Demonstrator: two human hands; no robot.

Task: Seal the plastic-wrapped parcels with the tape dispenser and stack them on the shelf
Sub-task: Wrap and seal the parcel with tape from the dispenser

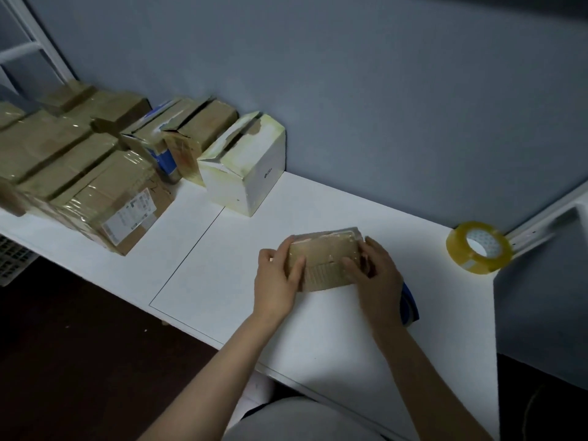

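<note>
Nearest me, the person's left hand [276,280] and right hand [377,276] both held a small brown parcel in glossy clear wrap [324,261], fingers curled round its left and right ends and thumbs lying on its near face. It stood on the white tabletop [222,259], tipped a little toward the person.

A blue-edged object [410,305] showed just beyond the right wrist, mostly hidden. It might have been the dispenser, but I could not tell.

To my eye the step in hand was smoothing or checking the wrap before sealing. The next move would call for freeing one hand to fetch tape while the other kept the parcel steady.

Further right, well apart from the parcel, sat a roll of yellowish clear tape [479,248]. Farther back on the left stood a white cardboard box with a torn top [251,176], and beyond it brown taped cartons [95,183] packed close together along the grey-blue wall [350,90] — the small parcel not yet among them.
</note>
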